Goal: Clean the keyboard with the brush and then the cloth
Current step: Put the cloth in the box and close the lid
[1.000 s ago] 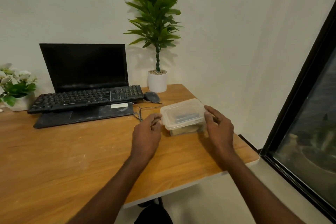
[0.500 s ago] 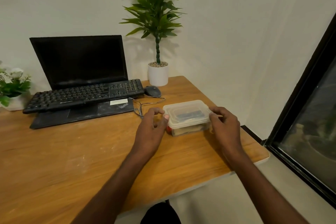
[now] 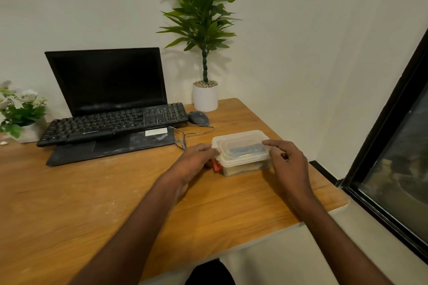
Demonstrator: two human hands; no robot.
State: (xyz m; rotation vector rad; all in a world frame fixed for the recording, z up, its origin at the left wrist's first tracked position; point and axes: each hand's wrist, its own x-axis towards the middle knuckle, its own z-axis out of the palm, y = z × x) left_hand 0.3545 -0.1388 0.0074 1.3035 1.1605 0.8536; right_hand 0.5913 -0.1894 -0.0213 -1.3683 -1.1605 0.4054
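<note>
A clear plastic container (image 3: 240, 157) with its lid on stands on the wooden desk (image 3: 92, 203), right of centre. Through the plastic a dark blue item, something pale and a red part show; I cannot tell what they are. My left hand (image 3: 196, 159) grips the container's left end, thumb against the lid's rim. My right hand (image 3: 287, 159) holds the right end, index finger lying over the lid's edge. The black keyboard (image 3: 111, 122) rests tilted on an open black laptop (image 3: 108, 81) at the back left, apart from both hands.
A dark mouse (image 3: 198, 118) lies right of the keyboard, its cable looping toward the container. A tall plant in a white pot (image 3: 205, 97) stands at the back wall, white flowers (image 3: 18, 109) at far left. The desk's edge and a dark window frame (image 3: 382, 122) are close on the right.
The container, held slightly raised a second ago, now stands on the desk. Both hands stay at its ends, and my right index finger has come up over the lid.
</note>
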